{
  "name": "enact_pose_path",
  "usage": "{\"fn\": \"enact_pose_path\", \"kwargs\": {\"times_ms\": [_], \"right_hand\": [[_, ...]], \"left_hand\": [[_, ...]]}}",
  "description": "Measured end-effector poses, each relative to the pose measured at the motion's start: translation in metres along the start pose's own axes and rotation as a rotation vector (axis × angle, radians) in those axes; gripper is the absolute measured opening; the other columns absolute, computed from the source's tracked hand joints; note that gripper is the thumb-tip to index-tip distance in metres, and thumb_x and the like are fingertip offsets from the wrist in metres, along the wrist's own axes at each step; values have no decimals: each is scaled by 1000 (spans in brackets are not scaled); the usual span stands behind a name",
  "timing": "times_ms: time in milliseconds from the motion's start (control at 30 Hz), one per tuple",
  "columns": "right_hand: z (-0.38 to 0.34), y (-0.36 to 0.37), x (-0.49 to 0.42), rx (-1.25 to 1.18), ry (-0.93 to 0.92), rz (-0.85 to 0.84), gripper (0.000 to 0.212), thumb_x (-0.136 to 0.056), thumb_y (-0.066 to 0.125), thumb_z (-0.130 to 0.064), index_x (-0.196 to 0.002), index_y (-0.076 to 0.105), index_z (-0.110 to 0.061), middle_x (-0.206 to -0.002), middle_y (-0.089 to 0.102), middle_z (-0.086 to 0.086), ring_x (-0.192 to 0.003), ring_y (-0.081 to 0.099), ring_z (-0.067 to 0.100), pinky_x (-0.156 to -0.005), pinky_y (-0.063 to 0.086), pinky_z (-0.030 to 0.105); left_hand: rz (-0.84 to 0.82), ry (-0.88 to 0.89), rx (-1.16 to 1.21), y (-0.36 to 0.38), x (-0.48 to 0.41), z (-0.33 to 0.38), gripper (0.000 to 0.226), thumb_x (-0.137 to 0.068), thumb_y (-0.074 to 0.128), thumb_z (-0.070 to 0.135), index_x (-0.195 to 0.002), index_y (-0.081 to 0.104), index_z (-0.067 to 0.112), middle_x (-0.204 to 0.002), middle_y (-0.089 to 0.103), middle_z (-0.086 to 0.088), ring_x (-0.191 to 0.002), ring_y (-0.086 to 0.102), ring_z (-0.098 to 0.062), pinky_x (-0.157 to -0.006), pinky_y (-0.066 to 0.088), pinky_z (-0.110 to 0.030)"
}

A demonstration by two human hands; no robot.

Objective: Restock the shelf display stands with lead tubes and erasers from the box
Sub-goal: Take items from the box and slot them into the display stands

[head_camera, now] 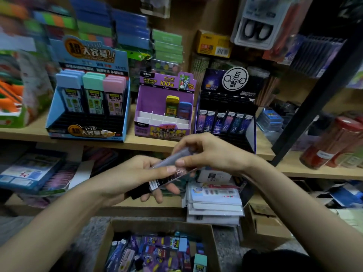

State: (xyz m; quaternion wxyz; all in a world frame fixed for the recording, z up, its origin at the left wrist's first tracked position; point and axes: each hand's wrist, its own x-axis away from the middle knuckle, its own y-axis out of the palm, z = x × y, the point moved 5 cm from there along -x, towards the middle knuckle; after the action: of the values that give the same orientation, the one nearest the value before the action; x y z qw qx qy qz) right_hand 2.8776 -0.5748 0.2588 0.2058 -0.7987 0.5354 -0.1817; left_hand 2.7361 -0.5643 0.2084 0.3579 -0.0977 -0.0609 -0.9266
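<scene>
stands 3: blue stand [88, 132], purple stand [151, 97], black stand [231, 138] | tubes [71, 99] 3 abreast in blue, 2 in purple, 6 in black (front rows only; box load uncountable) | held tube [172, 167] 1 | box [104, 244] 1 | hands 2: left hand [133, 177], right hand [206, 152]

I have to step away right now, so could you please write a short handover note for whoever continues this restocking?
Left hand and right hand both grip one dark lead tube in front of the shelf.
Box below holds many packs.
Done: blue stand has three columns; black stand one row.
Left: purple stand holds only two tubes; place the held tube, probably in the black stand.
</scene>
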Motion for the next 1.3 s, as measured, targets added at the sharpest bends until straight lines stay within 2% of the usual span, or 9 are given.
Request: {"fn": "enact_pose_path", "kwargs": {"times_ms": [200, 333, 467, 633, 767, 867, 933, 1100, 1300], "right_hand": [[6, -16, 9, -242, -26, 366, 6, -84, 65, -6, -88, 65, -10, -75, 65, 8, -55, 63, 12, -50, 53, 19], [18, 4, 17, -413, -6, 679, 6, -85, 63, -6, -87, 63, -12, -87, 65, 10, -66, 64, 14, -53, 54, 19], [20, 29, 17, -430, -61, 841, 9, -85, 63, -3, -83, 60, -11, -82, 64, 5, -70, 65, 18, -58, 55, 21], [9, 62, 15, -217, -189, 720, 12, -84, 66, -8, -91, 63, -18, -90, 67, -8, -88, 64, 6, -78, 54, 26], [0, 64, 17, -83, -213, 673, 17, -86, 60, -40, -95, 64, -26, -97, 60, -10, -96, 58, 6, -83, 49, 24], [-8, 39, 18, -62, -211, 768, 8, -93, 54, -30, -90, 61, -27, -98, 54, -6, -90, 57, 1, -78, 47, 20], [-7, 18, 17, -126, -128, 761, 9, -94, 53, -20, -91, 61, -25, -98, 57, 0, -87, 59, 5, -77, 49, 25], [5, 19, 9, -694, 46, 279, 12, -91, 53, -18, -84, 62, -12, -59, 54, -6, -50, 46, 7, -48, 39, 16], [21, -8, 14, -739, 55, 405, 16, -75, 68, -18, -87, 63, -9, -70, 65, 2, -58, 58, 12, -53, 43, 21]], "left_hand": [[295, 125, 338, -24, 4, 10, 41, -60, 72, 23, -98, 67, 8, -82, 74, -5, -64, 69, -10, -45, 50, -15], [479, 234, 578, -21, -2, 0, 26, -66, 67, 33, -86, 70, 16, -85, 74, -1, -69, 68, -7, -55, 53, -18], [448, 246, 628, 0, -11, -9, 43, -70, 58, 55, -96, 71, 23, -100, 73, 1, -94, 66, -10, -80, 48, -28], [485, 265, 733, -1, -16, -8, 37, -79, 58, 37, -97, 62, 4, -101, 72, -14, -94, 70, -22, -76, 56, -32], [459, 263, 784, -11, -12, -1, 26, -93, 51, 22, -106, 57, 0, -95, 73, -15, -88, 71, -22, -67, 58, -28], [333, 235, 668, -5, -11, 7, 30, -89, 52, 22, -110, 58, 1, -94, 74, -11, -85, 72, -19, -63, 57, -26], [201, 210, 574, 3, -10, 11, 36, -85, 54, 25, -112, 60, 2, -98, 73, -11, -86, 71, -19, -66, 58, -26], [32, 204, 503, 22, -12, 13, 35, -82, 57, 27, -113, 63, 11, -105, 71, -15, -94, 70, -24, -69, 57, -28], [85, 186, 390, 25, -30, 7, 39, -90, 49, 36, -117, 61, 12, -108, 71, -10, -101, 68, -20, -75, 56, -28]]}}
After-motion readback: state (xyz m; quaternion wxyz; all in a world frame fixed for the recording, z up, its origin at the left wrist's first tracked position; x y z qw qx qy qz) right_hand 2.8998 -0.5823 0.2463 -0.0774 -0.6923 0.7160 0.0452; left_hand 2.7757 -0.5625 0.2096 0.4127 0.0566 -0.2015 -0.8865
